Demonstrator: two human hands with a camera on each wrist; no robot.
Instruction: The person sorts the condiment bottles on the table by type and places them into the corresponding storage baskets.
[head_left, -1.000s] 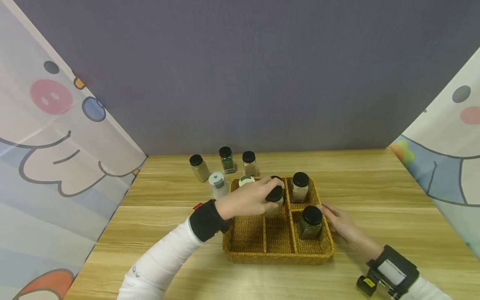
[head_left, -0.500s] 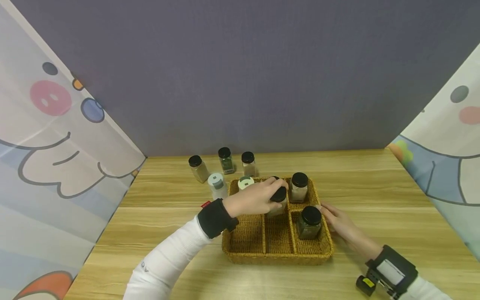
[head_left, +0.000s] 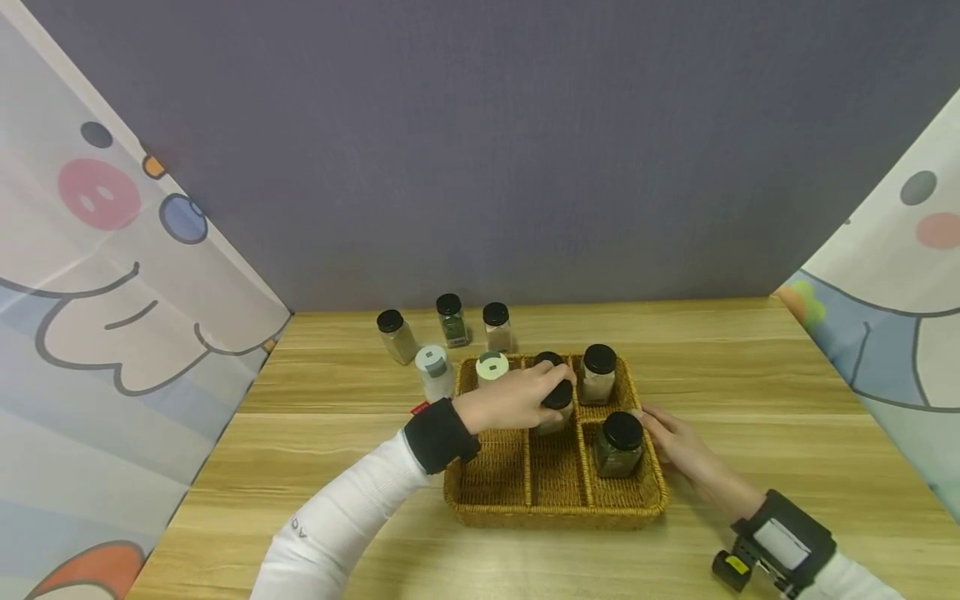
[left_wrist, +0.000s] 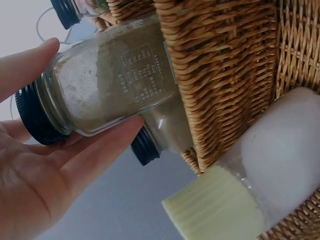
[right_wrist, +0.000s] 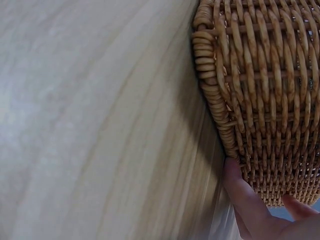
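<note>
In the head view, my left hand holds a glass spice jar by its black lid, over the middle of the wicker basket. The left wrist view shows greyish-brown powder in this jar, its lower end hidden behind a woven divider. Just behind it in the basket stands another black-lidded jar. My right hand grips the basket's right side, thumb at the rim; in the right wrist view a finger presses low on the outer wall.
The basket's right compartments hold a pale jar and a dark green jar. A cream-capped bottle stands back left in it. Outside are a white-capped bottle and three black-lidded jars.
My left hand has shifted slightly right and down with the jar, uncovering more of the lid behind it. The right hand and basket stay put.
</note>
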